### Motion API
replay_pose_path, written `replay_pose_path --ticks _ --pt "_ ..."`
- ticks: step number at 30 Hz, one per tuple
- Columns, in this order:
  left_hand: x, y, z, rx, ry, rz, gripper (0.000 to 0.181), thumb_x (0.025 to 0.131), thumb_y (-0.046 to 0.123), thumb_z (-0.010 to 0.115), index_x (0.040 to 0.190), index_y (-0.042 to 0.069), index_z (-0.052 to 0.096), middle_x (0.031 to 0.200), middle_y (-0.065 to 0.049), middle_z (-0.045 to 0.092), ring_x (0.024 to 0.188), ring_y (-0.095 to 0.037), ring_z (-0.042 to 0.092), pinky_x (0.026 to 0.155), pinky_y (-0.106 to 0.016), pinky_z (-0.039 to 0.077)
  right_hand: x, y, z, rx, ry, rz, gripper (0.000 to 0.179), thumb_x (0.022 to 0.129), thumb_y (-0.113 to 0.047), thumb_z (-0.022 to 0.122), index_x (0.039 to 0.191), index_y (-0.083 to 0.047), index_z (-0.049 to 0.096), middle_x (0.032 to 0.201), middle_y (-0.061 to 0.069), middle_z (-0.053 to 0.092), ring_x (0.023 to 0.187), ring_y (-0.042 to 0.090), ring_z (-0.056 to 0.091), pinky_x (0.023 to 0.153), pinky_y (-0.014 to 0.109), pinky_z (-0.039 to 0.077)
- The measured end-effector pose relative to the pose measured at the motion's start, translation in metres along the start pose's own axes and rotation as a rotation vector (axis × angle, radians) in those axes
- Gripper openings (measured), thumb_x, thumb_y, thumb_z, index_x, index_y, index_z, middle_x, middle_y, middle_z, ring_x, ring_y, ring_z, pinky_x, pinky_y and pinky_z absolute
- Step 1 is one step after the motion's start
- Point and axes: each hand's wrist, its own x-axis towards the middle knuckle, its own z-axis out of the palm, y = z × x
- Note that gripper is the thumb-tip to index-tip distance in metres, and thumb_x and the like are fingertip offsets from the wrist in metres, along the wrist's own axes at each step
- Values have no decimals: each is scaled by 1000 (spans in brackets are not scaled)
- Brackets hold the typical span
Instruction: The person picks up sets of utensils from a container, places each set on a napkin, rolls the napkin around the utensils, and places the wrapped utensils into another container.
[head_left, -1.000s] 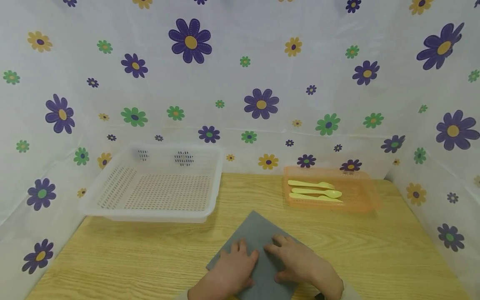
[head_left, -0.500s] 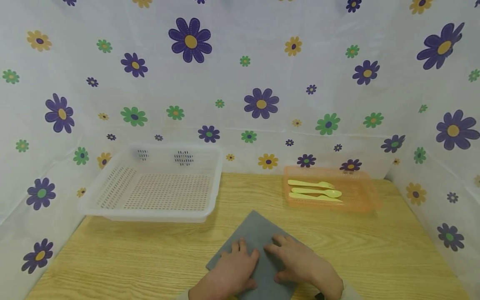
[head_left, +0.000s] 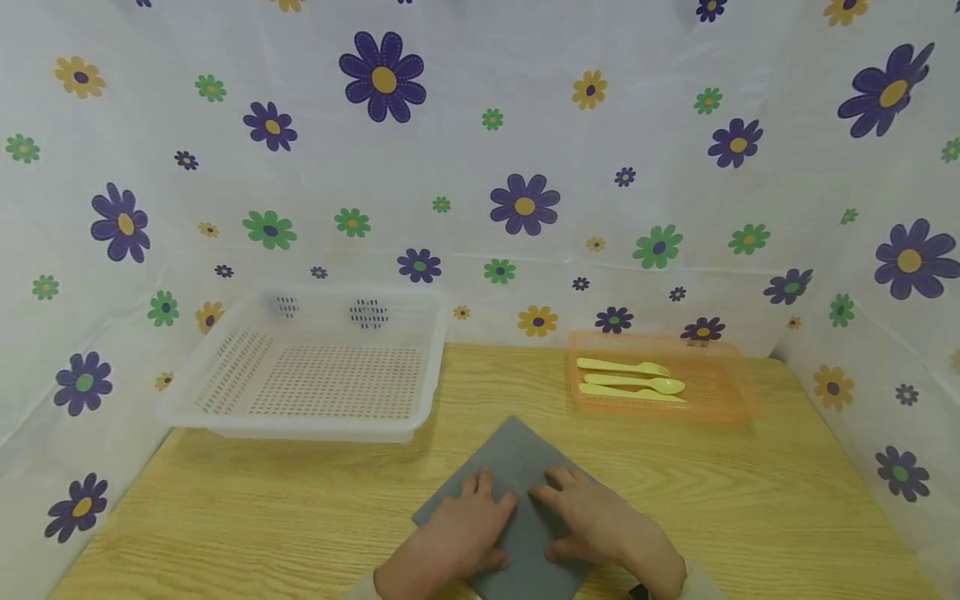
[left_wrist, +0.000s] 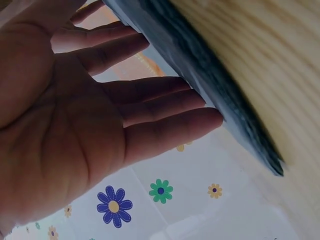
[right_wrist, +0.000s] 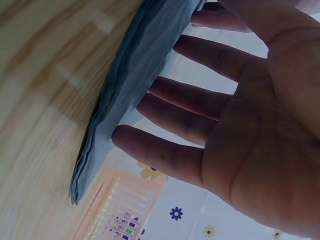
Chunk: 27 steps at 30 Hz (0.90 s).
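A grey folded cloth napkin (head_left: 517, 450) lies on the table with one corner pointing away from me. Its stacked layers show along the edge in the left wrist view and the right wrist view. My left hand (head_left: 463, 527) touches the left part of the napkin with spread fingertips, its palm raised off the cloth. On the right part, my right hand (head_left: 592, 521) rests its fingertips in the same way, fingers apart. Neither hand grips anything. The napkin's near corner is cut off by the bottom of the head view.
A large white plastic basket (head_left: 300, 428) stands at the back left of the wooden table (head_left: 247, 508). At the back right, an orange tray (head_left: 720, 404) holds a yellow fork (head_left: 618, 366), spoon (head_left: 630, 382) and knife (head_left: 630, 392). A flowered sheet (head_left: 450, 158) hangs behind.
The napkin has shifted and turned slightly, its far corner moving a little right and its left corner away from me. My left hand has moved slightly with it. The right hand has barely moved.
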Motion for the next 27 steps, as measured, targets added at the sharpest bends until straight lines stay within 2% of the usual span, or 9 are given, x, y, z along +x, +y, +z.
replay_pose_path --ticks 8,27 --pt "0 -4 -1 22 7 22 62 78 45 82 126 14 55 138 -26 46 129 -42 46 78 -49 57 1 -2 0 6 7 2 67 81 -39 81 137 -9 56 137 16 48 126 34 49 100 48 46" --pt "-1 -8 -4 19 -2 19 69 77 47 82 130 13 54 145 -26 43 133 -40 45 86 -51 54 -1 -3 -1 8 7 21 69 81 -38 81 138 -9 55 140 20 47 130 39 47 101 51 45"
